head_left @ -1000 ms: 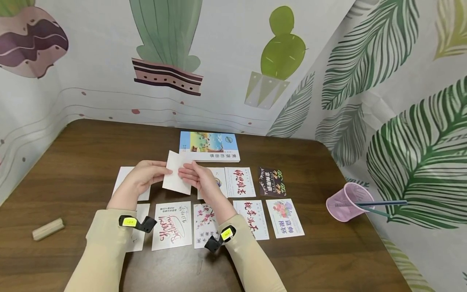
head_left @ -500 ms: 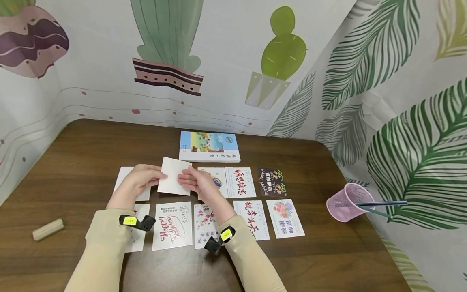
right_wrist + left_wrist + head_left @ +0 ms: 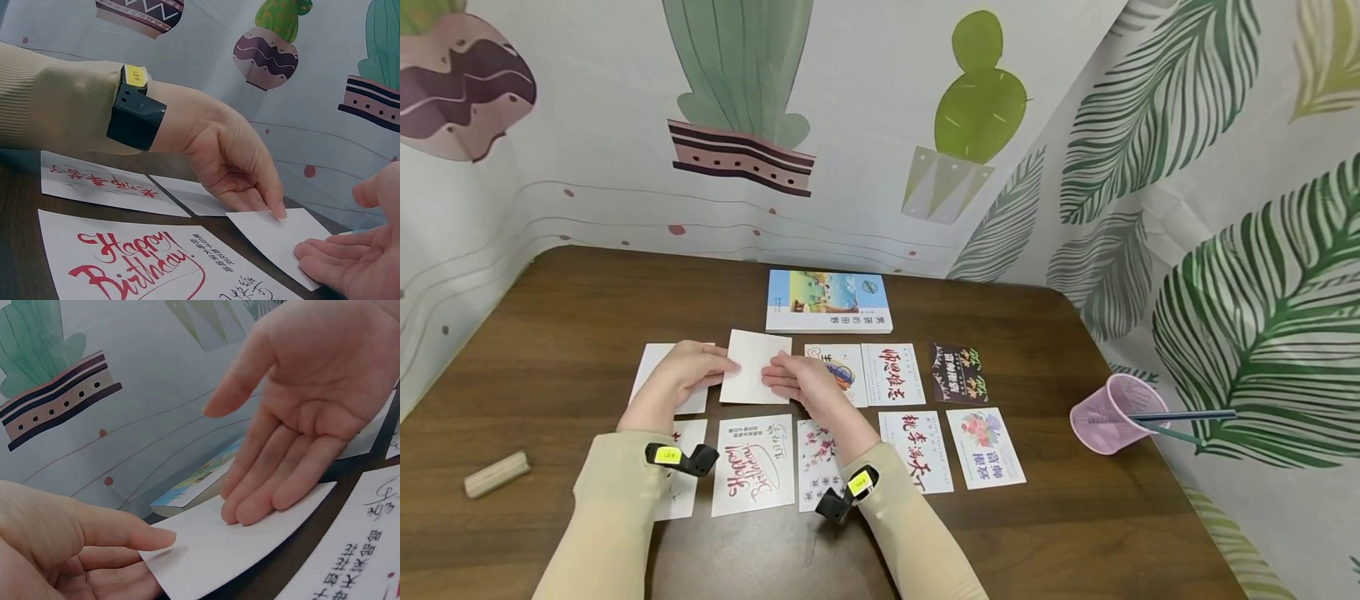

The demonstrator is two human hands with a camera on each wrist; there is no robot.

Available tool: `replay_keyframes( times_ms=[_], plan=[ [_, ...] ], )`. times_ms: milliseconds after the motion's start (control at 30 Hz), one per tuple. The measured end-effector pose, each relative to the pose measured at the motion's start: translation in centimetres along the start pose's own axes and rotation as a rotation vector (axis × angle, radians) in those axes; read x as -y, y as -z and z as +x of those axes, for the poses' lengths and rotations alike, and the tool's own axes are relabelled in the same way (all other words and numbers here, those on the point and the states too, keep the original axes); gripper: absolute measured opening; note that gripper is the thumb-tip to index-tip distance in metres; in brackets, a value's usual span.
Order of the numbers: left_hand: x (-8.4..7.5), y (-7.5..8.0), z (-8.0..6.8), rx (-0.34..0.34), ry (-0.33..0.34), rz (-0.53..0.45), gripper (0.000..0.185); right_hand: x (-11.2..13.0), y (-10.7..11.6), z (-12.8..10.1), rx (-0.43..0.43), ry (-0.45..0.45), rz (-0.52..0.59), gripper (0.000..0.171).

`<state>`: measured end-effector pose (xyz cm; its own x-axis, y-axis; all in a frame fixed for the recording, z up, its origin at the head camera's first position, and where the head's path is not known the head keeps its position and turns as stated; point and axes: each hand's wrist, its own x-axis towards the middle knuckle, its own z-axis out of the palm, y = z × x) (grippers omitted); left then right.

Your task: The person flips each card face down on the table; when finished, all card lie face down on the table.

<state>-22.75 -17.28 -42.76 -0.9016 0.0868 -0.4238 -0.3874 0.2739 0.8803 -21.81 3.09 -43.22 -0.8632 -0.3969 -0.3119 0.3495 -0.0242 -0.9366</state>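
A plain white card (image 3: 747, 379) lies almost flat, low over the table, between both hands. My left hand (image 3: 688, 371) pinches its left edge, thumb on top and fingers beneath, as the left wrist view shows. The straight fingers of my right hand (image 3: 312, 400) touch the card's upper face near the right side. Left of it, partly under my left hand, is another white card (image 3: 651, 360). The birthday card (image 3: 753, 462) with red lettering sits just below, and a card with a colourful round design (image 3: 838, 367) is to the right.
More printed cards lie in two rows, including a red-lettered card (image 3: 893, 375), a dark card (image 3: 960, 373) and a flower card (image 3: 985, 448). A book (image 3: 829, 302) lies behind. A pink mesh cup (image 3: 1097, 417) with pens stands right; a small wooden block (image 3: 497, 474) is left.
The white card has come down toward the table and turned squarer to the rows. Both hands have lowered with it, my left still pinching the edge.
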Motion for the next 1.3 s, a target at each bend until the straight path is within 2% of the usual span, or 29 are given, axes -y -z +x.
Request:
replay_keyframes(
  times_ms=[133, 400, 833, 1067, 1300],
  plan=[
    [-0.1, 0.4, -0.2, -0.001, 0.004, 0.015, 0.065, -0.1, -0.3, 0.1, -0.016, -0.003, 0.008, 0.048],
    [-0.4, 1.4, -0.9, 0.015, -0.041, -0.045, 0.06, -0.1, -0.6, 0.1, -0.044, -0.016, 0.015, 0.046],
    [-0.9, 2.1, -1.5, 0.026, -0.092, -0.005, 0.057, -0.4, -0.3, 0.3, -0.026, -0.015, 0.026, 0.048],
    [-0.9, 1.2, -1.5, 0.042, -0.141, -0.069, 0.059, 0.3, 0.2, -0.3, -0.022, 0.031, -0.001, 0.046],
    [-1.3, -1.0, -1.4, 0.082, -0.224, -0.112, 0.053, 1.1, 3.3, -1.8, -0.046, 0.059, -0.015, 0.047]
  ],
)
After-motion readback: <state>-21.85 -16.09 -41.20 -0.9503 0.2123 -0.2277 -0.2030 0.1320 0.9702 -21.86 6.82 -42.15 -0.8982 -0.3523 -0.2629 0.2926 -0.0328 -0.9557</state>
